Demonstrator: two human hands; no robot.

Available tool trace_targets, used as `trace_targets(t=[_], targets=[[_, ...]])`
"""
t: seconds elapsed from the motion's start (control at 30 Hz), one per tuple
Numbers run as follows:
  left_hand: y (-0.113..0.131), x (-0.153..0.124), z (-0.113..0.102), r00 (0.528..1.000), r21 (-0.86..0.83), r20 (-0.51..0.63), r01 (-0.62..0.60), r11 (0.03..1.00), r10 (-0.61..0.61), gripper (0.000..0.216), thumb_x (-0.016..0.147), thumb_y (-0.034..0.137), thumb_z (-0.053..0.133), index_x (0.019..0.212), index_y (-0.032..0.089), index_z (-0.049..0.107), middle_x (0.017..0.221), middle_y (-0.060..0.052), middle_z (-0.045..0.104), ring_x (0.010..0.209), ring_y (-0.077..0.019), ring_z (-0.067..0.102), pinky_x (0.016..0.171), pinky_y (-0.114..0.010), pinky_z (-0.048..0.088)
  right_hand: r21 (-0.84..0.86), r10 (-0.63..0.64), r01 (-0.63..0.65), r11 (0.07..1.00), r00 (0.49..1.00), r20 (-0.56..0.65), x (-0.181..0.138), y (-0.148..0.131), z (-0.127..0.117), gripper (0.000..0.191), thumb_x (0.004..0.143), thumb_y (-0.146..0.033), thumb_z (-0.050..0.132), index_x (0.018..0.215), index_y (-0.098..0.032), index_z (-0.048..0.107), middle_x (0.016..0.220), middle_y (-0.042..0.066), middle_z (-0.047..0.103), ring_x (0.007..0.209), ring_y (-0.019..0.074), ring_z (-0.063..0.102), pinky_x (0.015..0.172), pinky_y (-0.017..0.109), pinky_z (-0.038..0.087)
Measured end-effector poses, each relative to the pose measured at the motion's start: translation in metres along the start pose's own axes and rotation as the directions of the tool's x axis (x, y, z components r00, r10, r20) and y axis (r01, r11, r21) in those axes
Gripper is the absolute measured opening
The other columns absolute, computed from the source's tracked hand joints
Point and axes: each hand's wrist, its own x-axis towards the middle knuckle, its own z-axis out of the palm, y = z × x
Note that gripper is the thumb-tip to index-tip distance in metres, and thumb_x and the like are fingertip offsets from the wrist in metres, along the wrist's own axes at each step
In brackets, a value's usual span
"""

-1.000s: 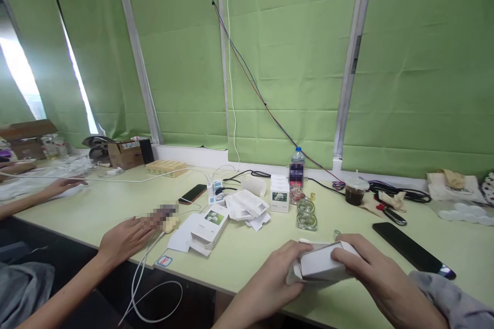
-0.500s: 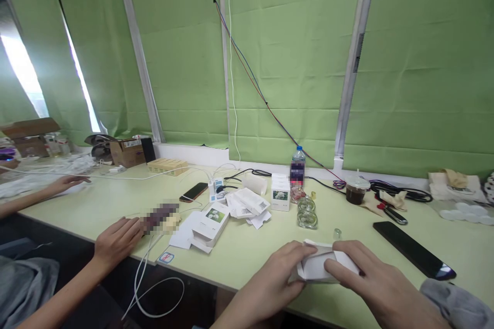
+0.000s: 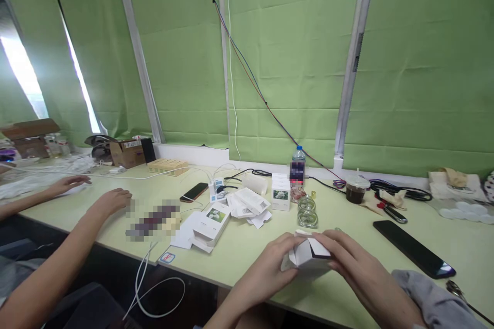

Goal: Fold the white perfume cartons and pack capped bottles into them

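Between my two hands, near the front edge of the table, is a small white cardboard box (image 3: 310, 258) with flaps at its upper end. My left hand (image 3: 273, 261) grips its left side, thumb low and fingers along the top. On the other side my right hand (image 3: 353, 262) closes its fingers over the top and right edge. Just beyond my hands stand clear round glass bottles (image 3: 307, 218). Further left lies a white box with a flower picture (image 3: 211, 223), and a similar upright white box (image 3: 280, 199) stands behind.
Flattened white boxes (image 3: 249, 202) lie mid-table. A black phone (image 3: 412, 248) is at right, with a lidded drink cup (image 3: 355, 189) behind it. A plastic bottle (image 3: 297, 167) stands near the wall. At left, a co-worker's hand (image 3: 110, 201) is above the table.
The box in my hands has turned: its open inside faced me before, and now folded flaps show. My hands have shifted slightly left. The co-worker's nearer hand has moved away from the blurred item.
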Motion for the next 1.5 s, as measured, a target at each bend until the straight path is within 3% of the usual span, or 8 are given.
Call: trace_targets(t=[0.13, 0.33, 0.5, 0.77, 1.0, 1.27, 1.4, 1.5], targets=[[0.001, 0.0, 0.003, 1.0, -0.017, -0.001, -0.004, 1.0, 0.004, 0.06, 0.069, -0.002, 0.054, 0.122, 0.027, 0.057, 0.123, -0.002, 0.061, 0.114, -0.0207, 0.054, 0.1, -0.031, 0.039, -0.028, -0.026, 0.026, 0.999, 1.0, -0.013, 0.002, 0.0, 0.001, 0.038, 0.093, -0.019, 0.043, 0.128, -0.031, 0.053, 0.112, 0.008, 0.063, 0.097, 0.0198, 0.066, 0.074, 0.028, 0.058], [-0.004, -0.001, 0.006, 1.0, -0.033, -0.023, 0.019, 0.999, -0.02, 0.06, 0.07, 0.001, 0.059, 0.123, 0.027, 0.055, 0.124, -0.003, 0.061, 0.116, -0.0218, 0.054, 0.102, -0.033, 0.038, 0.086, -0.042, 0.039, 0.996, 0.999, 0.026, 0.005, 0.001, 0.012, 0.04, 0.092, -0.016, 0.047, 0.127, -0.033, 0.051, 0.119, 0.004, 0.066, 0.107, 0.0191, 0.062, 0.086, 0.03, 0.055], [-0.005, -0.001, 0.007, 1.0, -0.033, 0.012, 0.001, 0.999, -0.001, 0.062, 0.07, 0.0, 0.06, 0.126, 0.028, 0.054, 0.128, -0.003, 0.059, 0.119, -0.0209, 0.052, 0.104, -0.032, 0.037, 0.048, -0.029, 0.03, 0.998, 0.999, -0.029, 0.002, 0.006, 0.015, 0.029, 0.093, -0.015, 0.039, 0.105, -0.028, 0.062, 0.104, 0.006, 0.068, 0.091, 0.0187, 0.066, 0.072, 0.029, 0.056], [-0.002, 0.0, 0.007, 1.0, -0.02, 0.029, 0.008, 1.0, -0.007, 0.062, 0.071, 0.002, 0.058, 0.128, 0.028, 0.053, 0.13, -0.003, 0.058, 0.121, -0.0221, 0.051, 0.105, -0.034, 0.036, -0.054, -0.067, 0.061, 0.997, 0.992, -0.106, 0.007, 0.002, 0.022, 0.027, 0.098, -0.024, 0.035, 0.095, -0.025, 0.062, 0.081, 0.003, 0.068, 0.073, 0.0187, 0.065, 0.06, 0.027, 0.052], [-0.004, -0.001, 0.006, 0.999, -0.05, 0.028, 0.038, 0.998, -0.037, 0.058, 0.073, 0.001, 0.055, 0.124, 0.026, 0.049, 0.128, -0.003, 0.058, 0.113, -0.0197, 0.054, 0.098, -0.029, 0.04, -0.034, 0.057, -0.064, 0.997, 0.985, -0.164, 0.007, 0.008, 0.025, 0.027, 0.099, -0.031, 0.036, 0.082, -0.023, 0.055, 0.079, 0.003, 0.062, 0.073, 0.0186, 0.061, 0.062, 0.028, 0.049], [-0.001, 0.001, 0.002, 0.992, 0.03, 0.126, -0.031, 0.999, 0.027, 0.044, 0.08, 0.003, 0.052, 0.115, 0.028, 0.055, 0.121, -0.001, 0.058, 0.111, -0.0186, 0.053, 0.096, -0.027, 0.039, 0.027, 0.202, -0.203, 0.979, 0.937, -0.284, 0.011, 0.013, 0.02, 0.008, 0.091, -0.03, 0.052, 0.087, -0.023, 0.051, 0.073, 0.0, 0.057, 0.064, 0.0175, 0.058, 0.058, 0.028, 0.048], [-0.002, 0.003, 0.002, 0.996, 0.019, 0.081, 0.025, 1.0, -0.027, 0.049, 0.075, 0.001, 0.054, 0.116, 0.028, 0.055, 0.119, 0.0, 0.06, 0.11, -0.0187, 0.053, 0.096, -0.027, 0.039, 0.235, 0.377, -0.334, 0.913, 0.911, -0.17, 0.009, 0.016, 0.024, 0.013, 0.084, -0.025, 0.055, 0.097, -0.023, 0.052, 0.081, 0.0, 0.055, 0.062, 0.017, 0.053, 0.06, 0.029, 0.043], [-0.009, 0.003, 0.001, 0.997, 0.001, 0.039, 0.063, 0.998, -0.063, 0.05, 0.072, 0.001, 0.055, 0.114, 0.027, 0.056, 0.119, 0.0, 0.061, 0.111, -0.0195, 0.053, 0.096, -0.027, 0.038, 0.423, 0.433, -0.387, 0.819, 0.901, -0.014, 0.011, 0.018, 0.025, 0.012, 0.087, -0.032, 0.051, 0.087, -0.022, 0.057, 0.074, 0.0, 0.057, 0.063, 0.0171, 0.05, 0.061, 0.028, 0.038]])
